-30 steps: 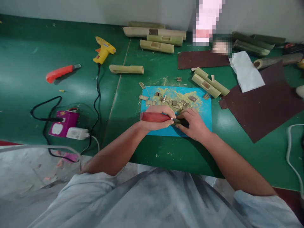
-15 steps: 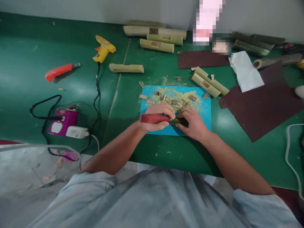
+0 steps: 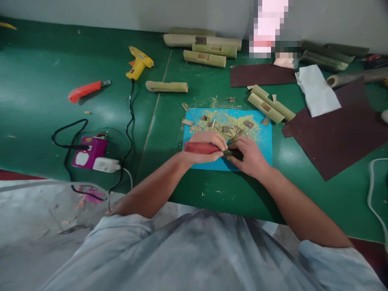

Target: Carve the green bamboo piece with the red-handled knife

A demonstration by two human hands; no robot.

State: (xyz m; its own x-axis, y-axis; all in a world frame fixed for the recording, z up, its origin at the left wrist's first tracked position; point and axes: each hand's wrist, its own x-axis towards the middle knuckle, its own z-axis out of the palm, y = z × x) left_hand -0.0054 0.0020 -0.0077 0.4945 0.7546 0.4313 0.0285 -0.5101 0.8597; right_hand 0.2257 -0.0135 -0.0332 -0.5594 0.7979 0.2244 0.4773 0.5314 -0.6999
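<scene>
My left hand (image 3: pixel 206 139) is wrapped round a red-handled tool (image 3: pixel 201 148), whose working end is hidden at my fingertips. My right hand (image 3: pixel 250 157) grips a dark green bamboo piece (image 3: pixel 233 153), mostly covered by the fingers, and the two hands meet there. Both are over a blue sheet (image 3: pixel 265 139) strewn with yellowish shavings (image 3: pixel 232 119) and small cut bamboo chips (image 3: pixel 248 124). Beyond the sheet, to the right, lie two notched bamboo tubes (image 3: pixel 265 108) side by side.
Left: yellow glue gun (image 3: pixel 138 66), red cutter (image 3: pixel 86 90), purple power box (image 3: pixel 93 151) with cords. Bamboo tubes (image 3: pixel 204 58) lie at the back. Right: dark brown sheets (image 3: pixel 325 137), white paper (image 3: pixel 318 91). A person's blurred hand (image 3: pixel 285 60) is across the table.
The whole view has shifted slightly, so the table things appear further right. Both hands keep their holds, and the red handle looks slightly less far from the bamboo tubes behind.
</scene>
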